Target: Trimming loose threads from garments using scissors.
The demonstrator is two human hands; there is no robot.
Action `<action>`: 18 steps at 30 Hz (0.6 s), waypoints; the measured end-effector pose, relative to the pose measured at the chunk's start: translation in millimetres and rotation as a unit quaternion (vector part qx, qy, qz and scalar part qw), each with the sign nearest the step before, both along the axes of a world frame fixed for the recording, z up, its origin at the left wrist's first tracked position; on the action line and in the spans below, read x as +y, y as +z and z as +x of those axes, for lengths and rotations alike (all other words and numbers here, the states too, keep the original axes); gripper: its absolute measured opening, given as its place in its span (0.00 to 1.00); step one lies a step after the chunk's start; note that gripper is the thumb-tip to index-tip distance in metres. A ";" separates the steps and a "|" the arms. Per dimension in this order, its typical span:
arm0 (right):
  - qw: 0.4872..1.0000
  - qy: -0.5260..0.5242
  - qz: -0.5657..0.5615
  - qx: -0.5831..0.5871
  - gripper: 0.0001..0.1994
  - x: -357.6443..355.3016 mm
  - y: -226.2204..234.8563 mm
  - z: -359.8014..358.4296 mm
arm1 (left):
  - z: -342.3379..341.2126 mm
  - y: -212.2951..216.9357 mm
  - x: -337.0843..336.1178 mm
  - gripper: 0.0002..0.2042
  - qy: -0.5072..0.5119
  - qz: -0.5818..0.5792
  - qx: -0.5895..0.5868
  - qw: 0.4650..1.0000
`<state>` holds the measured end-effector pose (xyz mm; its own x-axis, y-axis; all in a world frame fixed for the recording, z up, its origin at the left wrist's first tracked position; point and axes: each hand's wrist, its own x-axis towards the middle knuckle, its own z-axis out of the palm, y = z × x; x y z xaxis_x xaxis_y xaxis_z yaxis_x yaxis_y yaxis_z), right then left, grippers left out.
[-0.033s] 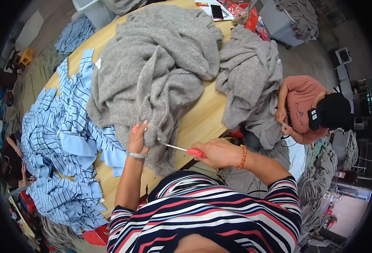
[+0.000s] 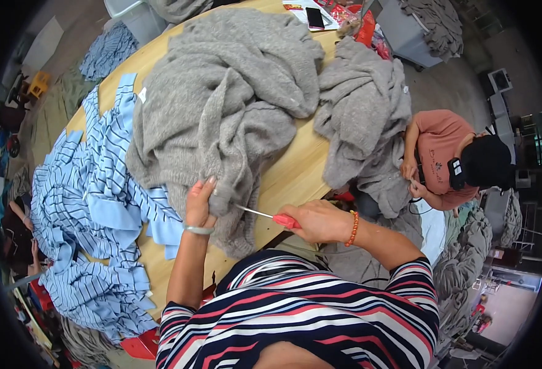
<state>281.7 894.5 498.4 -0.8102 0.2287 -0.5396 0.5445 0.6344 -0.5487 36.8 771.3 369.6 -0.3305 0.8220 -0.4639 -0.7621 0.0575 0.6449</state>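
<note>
My left hand [image 2: 201, 203] is closed on the lower edge of a grey knitted garment [image 2: 221, 141], thumb uppermost, with a bunched bit of knit beside the fingers. Wrapped round the red handle [image 2: 286, 221] of a thin-shafted tool, my right hand [image 2: 320, 221] holds it level. The metal shaft [image 2: 255, 212] points left, its tip at the grey knit just right of my left hand. Whether the tip is in the knit or only against it, I cannot tell. The grey garment lies heaped across the wooden table [image 2: 295, 163].
Blue striped knit pieces [image 2: 92, 184] lie heaped on the left. A second grey pile [image 2: 366, 111] hangs over the table's right edge, beside a seated co-worker [image 2: 443, 160] in a pink top. A phone [image 2: 314, 18] and a red plastic bag [image 2: 367, 29] are at the far edge.
My left hand and the knit beside it have shifted very slightly. Less of the shaft's tip end shows at the knit. Otherwise the scene looks the same.
</note>
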 end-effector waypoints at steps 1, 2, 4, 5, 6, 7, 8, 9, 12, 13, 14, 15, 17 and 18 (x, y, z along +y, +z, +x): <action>1.000 -0.006 0.002 0.001 0.13 1.6 -6.4 0.9 | 7.0 25.2 2.4 0.12 -0.006 0.002 0.001 1.000; 1.000 0.003 0.022 -0.003 0.14 2.5 -20.5 3.5 | 22.2 63.8 7.9 0.09 -0.036 0.004 0.013 0.999; 0.999 0.009 0.040 -0.006 0.16 4.7 -50.3 -0.1 | 50.7 118.8 1.4 0.08 -0.127 0.039 0.080 0.988; 0.991 0.104 0.055 0.068 0.19 6.4 -67.4 -8.9 | 62.4 133.6 -4.8 0.09 -0.187 0.071 0.134 0.971; 0.966 0.204 0.070 0.144 0.22 8.0 -71.4 -22.8 | 68.4 143.1 -5.1 0.08 -0.266 0.137 0.169 0.939; 0.889 -0.067 -0.241 0.383 0.23 5.7 -67.6 -30.2 | 74.3 148.7 -2.6 0.06 -0.343 0.199 0.202 0.896; 0.888 -0.062 -0.244 0.384 0.23 7.9 -68.9 -37.3 | 82.5 148.5 2.9 0.05 -0.398 0.232 0.180 0.869; 0.876 -0.098 -0.262 0.394 0.22 10.8 -72.6 -42.8 | 91.4 146.8 9.7 0.05 -0.455 0.266 0.155 0.836; 0.827 -0.212 -0.302 0.425 0.18 32.6 -92.3 -52.0 | 98.3 146.2 27.2 0.06 -0.405 0.312 0.212 0.833; 0.807 -0.252 -0.310 0.435 0.16 43.9 -99.2 -51.2 | 96.3 145.1 31.6 0.08 -0.359 0.326 0.275 0.830; 0.784 -0.295 -0.315 0.446 0.15 56.8 -107.7 -48.8 | 90.4 138.6 34.6 0.10 -0.326 0.334 0.320 0.824; 0.759 -0.333 -0.322 0.457 0.15 68.9 -113.1 -46.5 | 87.7 140.3 34.4 0.10 -0.333 0.342 0.319 0.819; 0.710 -0.452 -0.405 0.359 0.17 105.4 -116.1 1.8 | 87.7 145.3 39.1 0.09 -0.242 0.257 0.402 0.845; 0.636 -0.545 -0.489 0.244 0.20 123.9 -111.9 31.8 | 89.4 143.1 46.3 0.09 -0.238 0.274 0.424 0.830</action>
